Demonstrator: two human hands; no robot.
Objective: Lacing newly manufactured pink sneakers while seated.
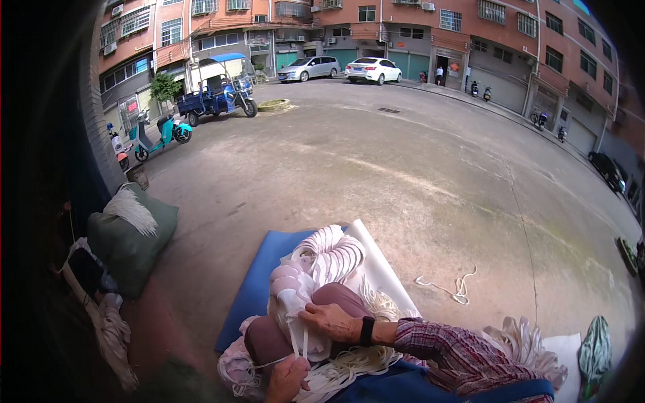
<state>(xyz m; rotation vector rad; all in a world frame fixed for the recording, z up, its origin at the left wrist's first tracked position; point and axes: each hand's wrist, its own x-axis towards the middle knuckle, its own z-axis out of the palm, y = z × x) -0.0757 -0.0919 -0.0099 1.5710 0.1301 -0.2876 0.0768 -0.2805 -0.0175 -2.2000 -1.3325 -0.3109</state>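
Observation:
I sit with a long pile of pale pink and white fabric pieces [329,254] running from my lap outward. My right hand [332,322], a black band at its wrist, is closed on white cord [300,339] at the near end of the pile, over my knees. Lower down, my left hand [287,379] is closed around the same cord, which stretches between both hands. A loose bundle of cream cords [353,363] lies across my lap, and more hang past the right knee. More pink and white fabric [240,363] bunches beside my left knee.
Blue and white sheets [252,275] lie under the pile. A loose cord [457,292] rests on the concrete at right. A stuffed green sack [131,235] stands at left, white cords on top. Beyond are a teal scooter [161,136], a blue three-wheeler [218,97], cars and a distant person.

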